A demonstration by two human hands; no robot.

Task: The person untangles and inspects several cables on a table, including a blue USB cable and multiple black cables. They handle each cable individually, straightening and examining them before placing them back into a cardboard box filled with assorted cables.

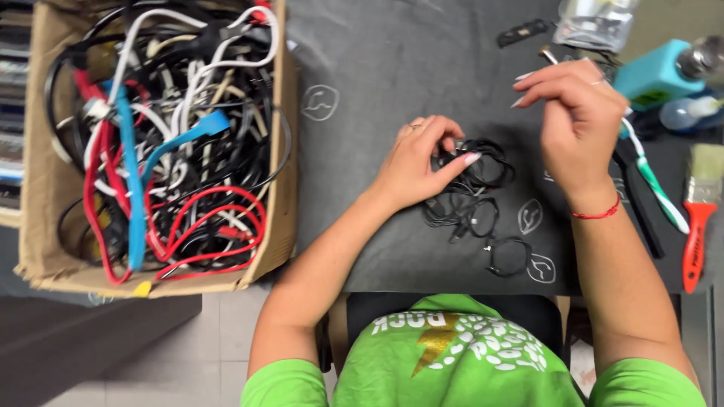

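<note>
The left hand (417, 162) pinched a coiled black cable (473, 175) on the dark worktop (392, 68), while the right hand (577, 120) hovered raised above it. A cardboard box (277, 151) of tangled cables sat to the left.

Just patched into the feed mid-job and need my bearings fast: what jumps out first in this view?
The cardboard box at far left, crammed with tangled red, blue, white and black cables, grabs the eye first. At centre, on the dark mat, the left hand presses on a bundle of thin black cords, while the right hand is raised just above and right of it. An orange-handled brush lies at the right edge.
</note>
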